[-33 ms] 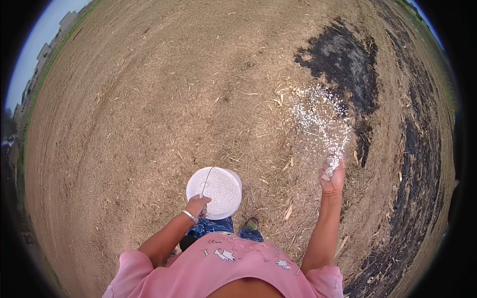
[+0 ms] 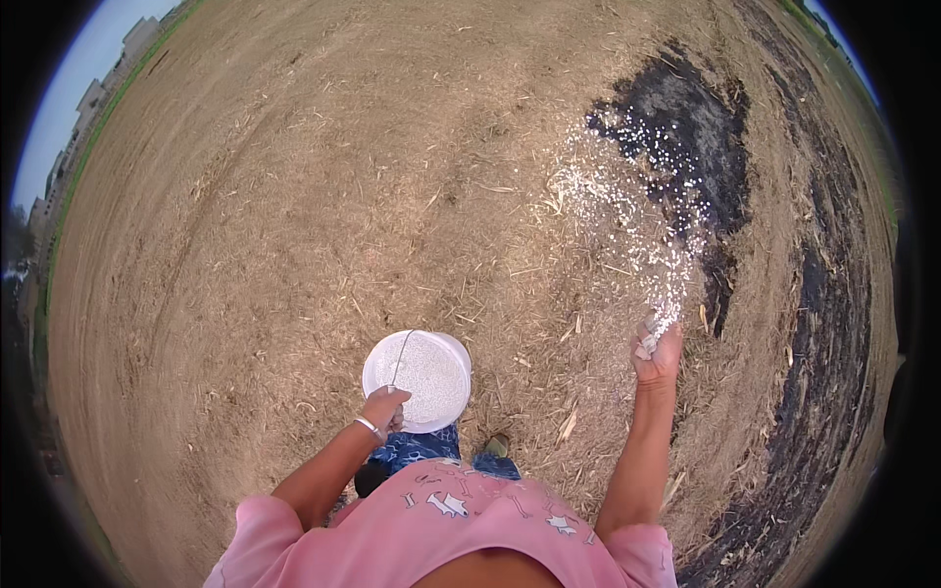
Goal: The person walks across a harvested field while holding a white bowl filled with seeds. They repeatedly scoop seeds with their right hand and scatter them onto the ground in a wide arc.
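Note:
A white bucket [image 2: 465, 370] hangs in front of my legs, filled near its rim with small white granules [image 2: 428, 377]. My left hand [image 2: 386, 407] is closed round its thin wire handle [image 2: 401, 355], at the near left of the rim. Out to the right, my right hand [image 2: 657, 353] is stretched forward with dusty, curled fingers. From it a stream of white granules [image 2: 669, 284] fans out through the air, away from me and partly over the dark patch. Some granules are still at the fingers; how many stay inside the hand is hidden.
Dry brown ground [image 2: 294, 245] strewn with straw bits spreads all round. A black burnt patch [image 2: 701, 137] lies at the far right, and a long charred strip [image 2: 814, 353] runs along the right side. My shoe [image 2: 497, 445] shows beyond the bucket's right side.
The flying granules have spread wider and farther away, now reaching over the burnt patch. The bucket and my left hand have shifted slightly left. My right hand is almost in the same place.

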